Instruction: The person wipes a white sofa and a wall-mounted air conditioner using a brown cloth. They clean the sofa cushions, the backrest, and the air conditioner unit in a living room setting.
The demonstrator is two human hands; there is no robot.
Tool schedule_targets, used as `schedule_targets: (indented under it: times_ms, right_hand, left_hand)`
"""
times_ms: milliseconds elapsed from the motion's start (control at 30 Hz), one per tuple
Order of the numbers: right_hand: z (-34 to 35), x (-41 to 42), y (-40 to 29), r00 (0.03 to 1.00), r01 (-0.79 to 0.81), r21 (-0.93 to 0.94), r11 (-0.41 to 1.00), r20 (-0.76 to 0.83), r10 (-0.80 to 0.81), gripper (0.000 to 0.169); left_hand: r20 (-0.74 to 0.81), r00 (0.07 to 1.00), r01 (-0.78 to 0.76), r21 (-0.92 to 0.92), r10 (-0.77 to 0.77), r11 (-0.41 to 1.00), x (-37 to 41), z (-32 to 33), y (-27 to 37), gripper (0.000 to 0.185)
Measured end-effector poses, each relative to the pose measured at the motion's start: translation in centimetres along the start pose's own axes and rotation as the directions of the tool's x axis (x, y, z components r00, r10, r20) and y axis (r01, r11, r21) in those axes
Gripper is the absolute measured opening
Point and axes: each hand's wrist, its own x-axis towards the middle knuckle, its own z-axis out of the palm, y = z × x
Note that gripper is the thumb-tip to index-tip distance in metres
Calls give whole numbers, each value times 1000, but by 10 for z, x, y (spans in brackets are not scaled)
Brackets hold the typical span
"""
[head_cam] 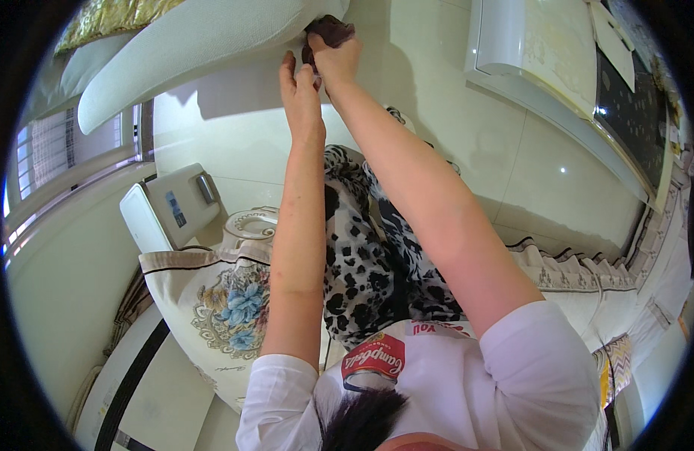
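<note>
At the top centre, my right hand (338, 63) is closed around a crumpled dark maroon cloth (334, 29), thin and partly see-through at its edge. Just left of it is my left hand (302, 90), its fingers stretched upward and somewhat apart. A dark fold of the cloth hangs between both hands; whether my left fingers pinch it is hidden. Close to the hands, at upper left, lies the rounded end of a long white padded piece (211, 42) with a textured fabric surface. Beneath my arms are my legs in black-and-white patterned trousers (358, 248).
A white lidded bin (180, 206) stands at left beside a chair cover (234, 315) with blue flowers. At upper right is a white table (541, 56) with a dark top panel (629, 113). Pale tiles cover the floor (471, 146). Ruffled fabric (578, 276) lies at right.
</note>
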Motion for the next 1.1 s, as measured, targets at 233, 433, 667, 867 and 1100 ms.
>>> schedule_targets:
  times_ms: [233, 433, 667, 867, 1100]
  right_hand:
    - [8, -14, -3, 988, 94, -40, 995, -118, -98, 38]
    - [-1, 42, 76, 989, -63, -126, 990, -140, 45, 43]
    - [4, 15, 35, 993, -45, -152, 987, -111, 28, 41]
    - [13, -37, -25, 953, 226, -165, 960, -167, -252, 31]
    - [8, -54, -42, 896, 413, -239, 879, -69, -439, 26]
  left_hand:
    - [-61, 993, -104, -102, 98, 989, 2, -9, 1, 55]
    - [-58, 995, -86, -92, 81, 992, 7, -8, 1, 50]
    - [-73, 995, -76, -77, 71, 994, 13, -26, -6, 51]
    - [-87, 995, -59, -112, 49, 992, 9, -24, 2, 51]
    - [-97, 988, -130, -147, 117, 981, 7, -22, 9, 51]
